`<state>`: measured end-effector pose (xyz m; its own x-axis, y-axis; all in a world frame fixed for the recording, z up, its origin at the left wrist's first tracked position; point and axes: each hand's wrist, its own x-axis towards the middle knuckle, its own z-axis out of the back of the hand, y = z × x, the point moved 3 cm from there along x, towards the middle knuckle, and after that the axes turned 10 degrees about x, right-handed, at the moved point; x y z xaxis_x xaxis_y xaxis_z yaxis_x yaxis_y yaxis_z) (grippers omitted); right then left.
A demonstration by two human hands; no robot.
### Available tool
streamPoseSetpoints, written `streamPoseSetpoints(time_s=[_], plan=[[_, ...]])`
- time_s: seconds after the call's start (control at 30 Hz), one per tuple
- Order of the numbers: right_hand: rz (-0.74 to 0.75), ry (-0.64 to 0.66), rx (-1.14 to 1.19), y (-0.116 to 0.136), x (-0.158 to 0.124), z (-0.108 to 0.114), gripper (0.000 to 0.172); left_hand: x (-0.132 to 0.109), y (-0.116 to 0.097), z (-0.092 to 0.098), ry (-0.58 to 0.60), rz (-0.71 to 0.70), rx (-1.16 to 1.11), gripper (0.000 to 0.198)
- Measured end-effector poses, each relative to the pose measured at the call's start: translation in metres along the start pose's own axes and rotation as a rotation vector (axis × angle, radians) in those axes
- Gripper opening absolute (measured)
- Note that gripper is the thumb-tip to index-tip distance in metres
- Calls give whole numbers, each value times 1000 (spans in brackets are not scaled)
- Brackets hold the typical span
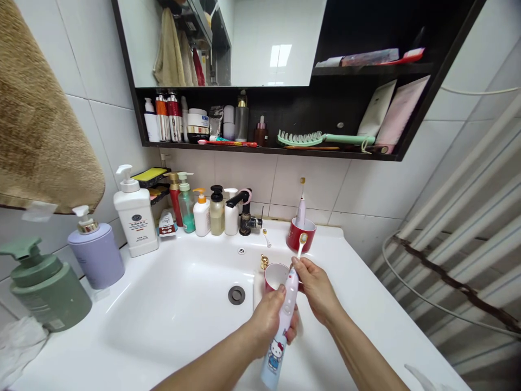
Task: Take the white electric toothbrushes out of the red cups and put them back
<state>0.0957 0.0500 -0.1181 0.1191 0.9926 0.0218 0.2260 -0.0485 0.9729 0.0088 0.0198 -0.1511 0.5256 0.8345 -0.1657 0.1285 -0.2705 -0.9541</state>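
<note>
An electric toothbrush (288, 298) with a pink-to-blue handle and a cartoon cat print is held tilted over the right side of the sink. My left hand (271, 320) wraps round its handle. At the top, the fingers of my right hand (315, 285) pinch the neck of the white brush head (302, 241). Just behind the handle stands a red cup (273, 276) with a white inside, partly hidden by my hands. Another red cup (293, 237) on the back rim holds a second electric toothbrush (302, 209). A loose brush head (266, 238) lies near the faucet.
The white sink (175, 304) has a black faucet (245, 212) at its back. Several pump bottles, among them a purple one (97, 255) and a green one (49, 293), line the left side. Above hangs a dark mirror cabinet (293, 155); a ribbed hose (468, 239) is at right.
</note>
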Motion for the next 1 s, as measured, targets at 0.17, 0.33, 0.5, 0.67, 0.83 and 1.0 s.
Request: streamPoseSetpoints(time_s=[0.17, 0.33, 0.5, 0.67, 0.83, 1.0], plan=[[-29, 87, 80, -2, -7, -10, 26, 5, -7, 4, -51, -90, -18, 50], [-77, 357, -84, -10, -16, -25, 30, 12, -17, 19, -252, -177, 50, 50], [139, 106, -75, 5, 1, -15, 28, 16, -14, 36, -380, -267, 326, 42], [337, -103, -188, 3, 33, 0, 30, 18, 1, 49, -548, -334, 687, 27], [297, -41, -522, -30, 46, 2, 25, 27, 15, 44, -477, -249, 1001, 24], [291, -64, -538, -38, 42, 7, 24, 27, 10, 40, -455, -270, 1059, 14]])
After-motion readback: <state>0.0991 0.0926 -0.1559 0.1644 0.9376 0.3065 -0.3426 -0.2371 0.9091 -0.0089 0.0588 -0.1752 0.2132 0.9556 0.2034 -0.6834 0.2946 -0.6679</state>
